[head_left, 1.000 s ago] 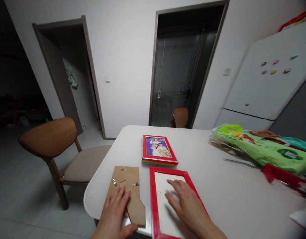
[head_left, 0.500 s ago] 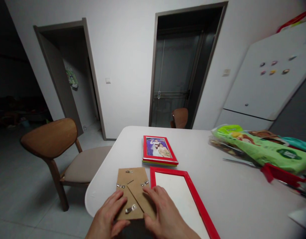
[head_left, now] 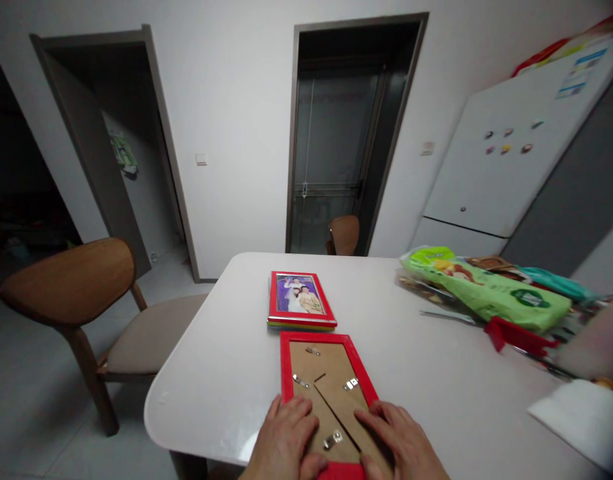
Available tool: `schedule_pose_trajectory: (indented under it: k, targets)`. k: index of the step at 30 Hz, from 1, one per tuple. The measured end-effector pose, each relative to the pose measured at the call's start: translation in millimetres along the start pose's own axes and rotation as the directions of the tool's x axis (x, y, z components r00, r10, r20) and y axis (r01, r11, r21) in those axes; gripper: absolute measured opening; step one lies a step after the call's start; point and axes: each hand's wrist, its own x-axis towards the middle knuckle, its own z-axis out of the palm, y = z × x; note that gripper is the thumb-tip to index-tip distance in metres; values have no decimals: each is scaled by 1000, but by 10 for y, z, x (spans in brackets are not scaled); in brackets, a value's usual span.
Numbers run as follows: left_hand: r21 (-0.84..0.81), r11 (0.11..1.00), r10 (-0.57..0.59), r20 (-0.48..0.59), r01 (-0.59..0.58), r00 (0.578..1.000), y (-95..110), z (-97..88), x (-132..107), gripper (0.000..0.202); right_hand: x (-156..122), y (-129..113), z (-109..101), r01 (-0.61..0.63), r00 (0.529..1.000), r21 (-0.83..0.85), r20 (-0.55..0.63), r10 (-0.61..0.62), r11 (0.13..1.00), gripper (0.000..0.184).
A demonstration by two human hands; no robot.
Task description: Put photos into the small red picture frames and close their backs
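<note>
A brown photo frame backing board [head_left: 331, 373] with metal clips and a diagonal slot lies within a red photo frame [head_left: 359, 363] on the table, its clips facing up. Over the frame's lower left side lies my left hand [head_left: 285, 440], fingers outstretched onto the board and thumb near its bottom edge. Across the lower right rests my right hand [head_left: 404, 437], fingers spread over board and frame, thumb low on the board. Both hands press from above, not wrapped round anything. Just beyond sits a stack of framed pictures, topped by a red-framed photo [head_left: 300, 295].
A white table [head_left: 226, 393] bears a green package [head_left: 501, 293], a red object [head_left: 519, 337] and white sheet [head_left: 581, 420] at right. A wooden chair [head_left: 71, 280] stands left; another chair [head_left: 344, 233] shows behind the table. A fridge [head_left: 506, 180] stands at the back right.
My hands have carried the backing board rightward and set it inside the red frame, covering the white surface seen there before. The camera view has shifted slightly right.
</note>
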Motion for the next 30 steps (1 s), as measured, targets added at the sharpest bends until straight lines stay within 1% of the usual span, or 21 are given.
schedule_pose_trajectory:
  k: [3,5,7,8,9,11,13,15,19,23,24,26,28,30]
  targets:
    - [-7,999,-46,-4,46,999,-26,-39,-26,38,55,-23,16,48,999,-15,-13,-48,999,40]
    - [-9,998,-57,5,57,998,-49,-48,-46,49,107,-48,-9,70,998,-17,-6,-70,997,37]
    - [-14,999,-36,14,36,999,-76,-41,-61,62,184,-75,-43,75,997,-20,1,-75,997,33]
    - [-19,1000,-16,14,16,1000,-88,-33,-65,64,233,-85,-57,72,997,-30,0,-72,997,32]
    - [-25,1000,2,10,-2,1000,-98,-24,-68,64,287,-93,-66,61,998,-49,-8,-62,997,33]
    - [-28,1000,10,-6,-11,1000,-106,-4,-69,56,398,-99,-70,30,999,-105,-28,-34,994,34]
    - [-28,999,-21,-10,20,1000,-99,13,-65,50,489,-97,-60,10,999,-147,-40,-16,989,33]
    - [-32,997,-66,2,66,998,-84,26,-58,49,545,-90,-45,14,999,-140,-30,-19,990,30]
    - [-59,991,-116,21,117,993,-77,45,-55,48,555,-44,-18,54,999,-81,-1,-55,995,29]
    - [-91,990,-109,6,109,994,-125,63,-88,45,468,-10,5,79,996,-135,-21,-83,988,32]
    - [-99,990,-103,2,103,995,-139,66,-97,42,434,-27,9,106,993,-153,-26,-112,982,33]
    - [-111,990,-93,-2,92,996,-161,69,-111,36,358,-102,15,208,978,-153,5,-210,966,33]
    - [-117,989,-91,-7,89,996,-173,70,-116,35,289,-215,11,331,943,-104,82,-324,938,31]
    - [-118,989,-93,-12,91,996,-178,72,-112,34,244,-320,-2,397,911,-53,142,-387,916,30]
